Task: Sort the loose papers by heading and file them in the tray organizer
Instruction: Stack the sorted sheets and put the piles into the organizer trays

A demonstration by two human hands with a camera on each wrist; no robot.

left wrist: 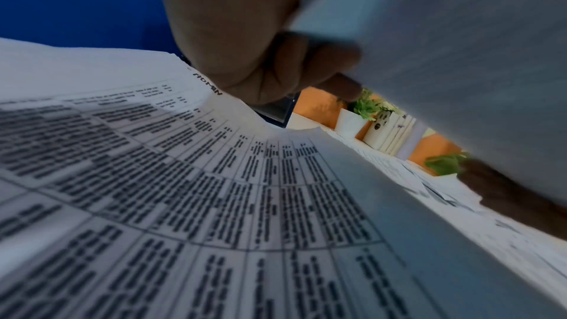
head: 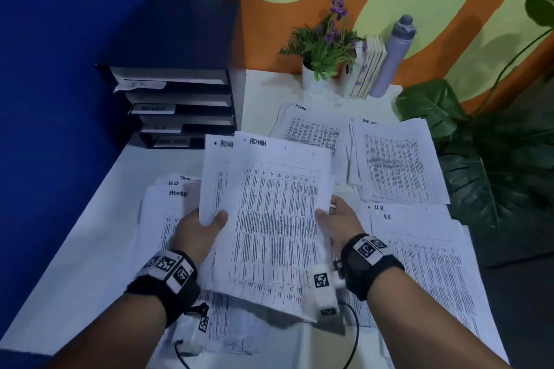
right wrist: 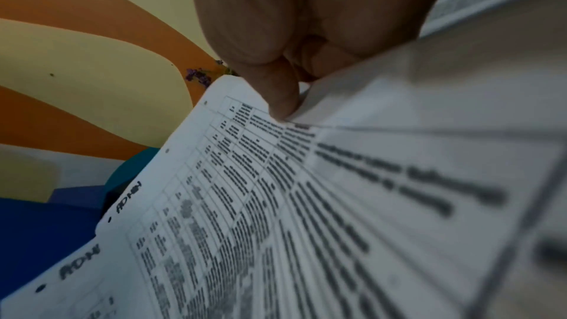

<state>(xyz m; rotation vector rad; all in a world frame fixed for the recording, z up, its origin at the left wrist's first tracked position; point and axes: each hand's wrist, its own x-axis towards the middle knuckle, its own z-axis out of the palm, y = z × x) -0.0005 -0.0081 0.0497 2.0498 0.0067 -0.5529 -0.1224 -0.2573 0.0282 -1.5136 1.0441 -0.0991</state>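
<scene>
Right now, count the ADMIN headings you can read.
4: two on the held sheets, one on the near-left pile, one on the far pile. More may lie hidden beneath.

The held ADMIN sheets are thin matt white paper, printed with dense black tables and slightly curled at the edges; the loose papers on the table look the same. The tray organizer looks like dark, smooth matt plastic with paper labels. The table top is smooth, matt white. The bottle has a satin lilac finish
</scene>
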